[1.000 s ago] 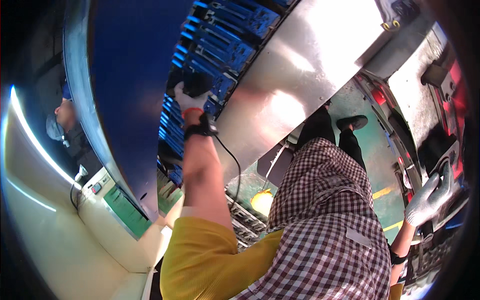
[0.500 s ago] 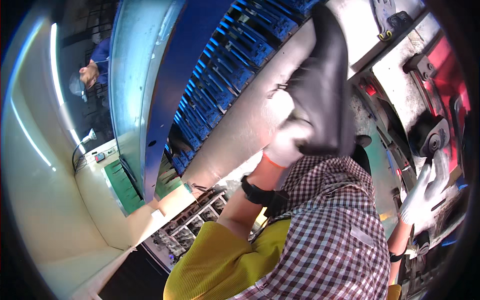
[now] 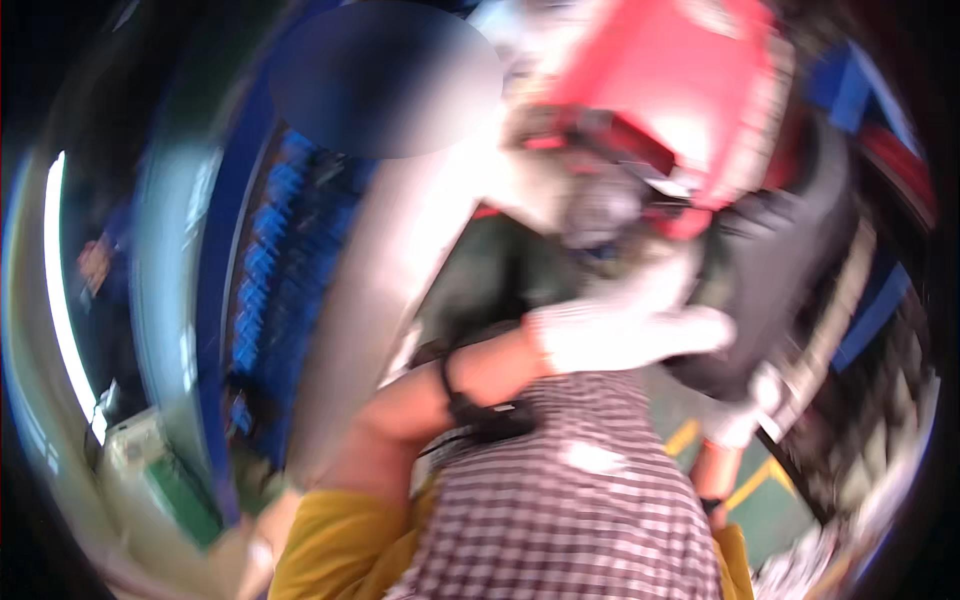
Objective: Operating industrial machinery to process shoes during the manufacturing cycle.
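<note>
A black lace-up shoe (image 3: 790,275), blurred by motion, slants across the right of the view with its laces toward the red machine. My left hand (image 3: 630,330), in a white glove, reaches rightward with thumb and fingers apart; its fingertips overlap the shoe's near side. Whether they touch it is unclear. At the shoe's lower end is my gloved right hand (image 3: 738,418), its smeared fingers seemingly closed on that end. Part of this grip is hidden.
A red machine (image 3: 670,70) with dark fittings stands ahead of my hands. To the left runs a pale metal ledge (image 3: 350,330) beside a blue rack (image 3: 265,260). Green floor (image 3: 770,510) with yellow lines shows below right. A person (image 3: 95,265) is at the far left.
My view has swung right toward the red machine. The shoe has left my left hand's grip and is now at my right hand; the left fingers have spread.
</note>
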Demonstrator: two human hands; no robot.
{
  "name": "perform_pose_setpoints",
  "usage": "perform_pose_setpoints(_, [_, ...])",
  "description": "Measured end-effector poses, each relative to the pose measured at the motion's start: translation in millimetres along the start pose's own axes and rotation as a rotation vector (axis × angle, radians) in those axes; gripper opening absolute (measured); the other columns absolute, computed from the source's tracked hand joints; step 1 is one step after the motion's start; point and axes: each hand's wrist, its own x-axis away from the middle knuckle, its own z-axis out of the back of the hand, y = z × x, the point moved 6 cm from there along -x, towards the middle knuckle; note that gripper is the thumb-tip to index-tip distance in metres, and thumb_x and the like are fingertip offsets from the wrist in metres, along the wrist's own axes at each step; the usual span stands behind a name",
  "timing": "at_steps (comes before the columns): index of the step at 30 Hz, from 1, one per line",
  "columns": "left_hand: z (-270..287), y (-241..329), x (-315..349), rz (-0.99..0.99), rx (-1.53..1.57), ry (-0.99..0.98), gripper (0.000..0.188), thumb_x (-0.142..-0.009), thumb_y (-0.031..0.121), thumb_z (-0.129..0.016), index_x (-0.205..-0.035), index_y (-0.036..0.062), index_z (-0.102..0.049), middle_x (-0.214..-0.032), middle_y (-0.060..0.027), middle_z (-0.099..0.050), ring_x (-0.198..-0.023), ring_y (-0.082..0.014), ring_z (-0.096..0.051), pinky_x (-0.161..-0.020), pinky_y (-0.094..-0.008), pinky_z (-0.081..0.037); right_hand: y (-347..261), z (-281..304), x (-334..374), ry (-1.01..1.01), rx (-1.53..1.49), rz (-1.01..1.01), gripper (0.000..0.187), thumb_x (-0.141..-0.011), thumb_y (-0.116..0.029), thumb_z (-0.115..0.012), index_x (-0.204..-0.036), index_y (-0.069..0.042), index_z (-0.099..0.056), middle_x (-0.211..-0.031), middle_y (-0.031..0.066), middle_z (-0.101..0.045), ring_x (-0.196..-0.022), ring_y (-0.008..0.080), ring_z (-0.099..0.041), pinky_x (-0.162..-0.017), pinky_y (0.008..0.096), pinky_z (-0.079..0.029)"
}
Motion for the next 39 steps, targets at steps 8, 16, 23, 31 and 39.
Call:
perform_pose_setpoints(8, [-9.1,64.4,-26.4,-0.053,0.255,0.166,0.081,-0.099,0.006,-0.057,-0.167,-0.0010,-0.014,-0.168,-0.0256,-0.028,-0.157,-0.0333,-0.030,-0.126,-0.0431,-0.029,-74.8,42.5,-17.9,0.246,0.205,0.110,0.067,-0.090,-0.012,-0.061,-0.155,-0.003,-0.049,-0.142,0.0077,-0.060,-0.123,0.0164,-0.060,-0.110,0.0314,-0.045])
perform_pose_setpoints(16, [-76.4,74.2,-95.8,-0.091,0.148,0.235,0.077,-0.099,0.008,-0.059,-0.165,-0.0013,-0.020,-0.164,-0.0286,-0.034,-0.155,-0.0365,-0.035,-0.126,-0.0458,-0.028,-139.1,168.2,-162.4,0.583,0.970,0.367,0.072,-0.082,-0.028,-0.078,-0.148,-0.008,-0.059,-0.135,0.0243,-0.061,-0.123,0.0340,-0.064,-0.107,0.0405,-0.049])
perform_pose_setpoints(23, [-100.4,82.5,-114.7,-0.108,0.103,0.177,0.077,-0.096,0.004,-0.058,-0.164,-0.0020,-0.023,-0.165,-0.0261,-0.034,-0.155,-0.0347,-0.035,-0.126,-0.0457,-0.029,-103.0,168.0,-208.4,0.652,1.381,0.231,0.073,-0.077,-0.046,-0.077,-0.145,-0.027,-0.063,-0.125,0.0263,-0.061,-0.115,0.0417,-0.066,-0.097,0.0486,-0.056])
perform_pose_setpoints(31, [-105.7,127.4,-142.4,-0.276,-0.063,0.130,0.084,-0.099,0.032,-0.071,-0.163,0.0003,-0.028,-0.158,-0.0247,-0.046,-0.148,-0.0347,-0.046,-0.121,-0.0447,-0.037,-101.7,171.1,-204.0,0.643,1.336,0.206,0.072,-0.075,-0.046,-0.077,-0.144,-0.030,-0.064,-0.125,0.0265,-0.061,-0.115,0.0410,-0.067,-0.094,0.0501,-0.058])
perform_pose_setpoints(39, [-167.8,281.1,-265.8,-0.839,-0.393,-0.014,0.060,-0.100,0.028,-0.064,-0.149,-0.0020,-0.049,-0.142,-0.0223,-0.060,-0.134,-0.0300,-0.058,-0.112,-0.0399,-0.045,-103.8,168.4,-204.1,0.634,1.317,0.179,0.072,-0.075,-0.046,-0.078,-0.144,-0.030,-0.064,-0.127,0.0264,-0.062,-0.117,0.0406,-0.066,-0.095,0.0490,-0.058])
